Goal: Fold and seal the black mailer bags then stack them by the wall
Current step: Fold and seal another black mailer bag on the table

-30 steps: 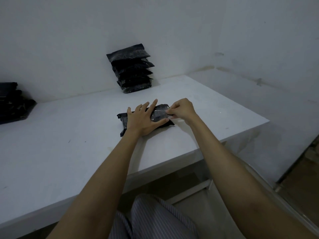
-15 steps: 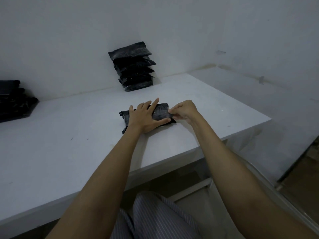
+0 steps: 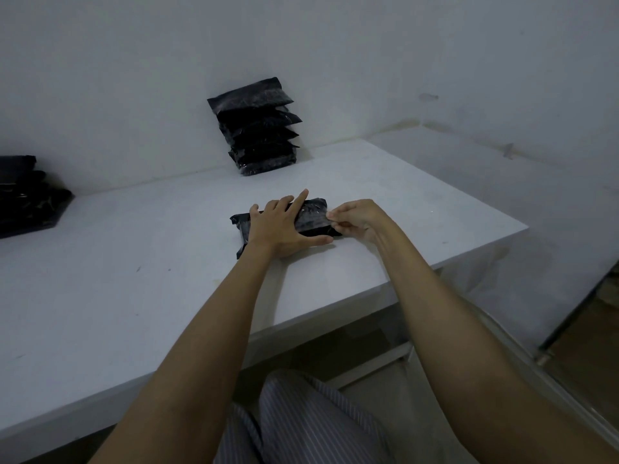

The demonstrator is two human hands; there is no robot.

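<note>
A black mailer bag (image 3: 313,218) lies folded on the white table (image 3: 134,279), a little right of centre. My left hand (image 3: 284,226) presses flat on its left half, fingers spread and straight. My right hand (image 3: 356,219) pinches the bag's right end, fingers curled at the flap. A stack of several sealed black bags (image 3: 258,128) leans against the back wall beyond the hands.
A second pile of black bags (image 3: 26,195) sits at the far left edge of the table. The table's right corner (image 3: 522,226) drops off to the floor beside a wall. My striped trousers (image 3: 301,420) show below the front edge.
My right hand has shifted slightly right along the bag's end and its fingers keep working the flap. My left hand stays pressed on the bag.
</note>
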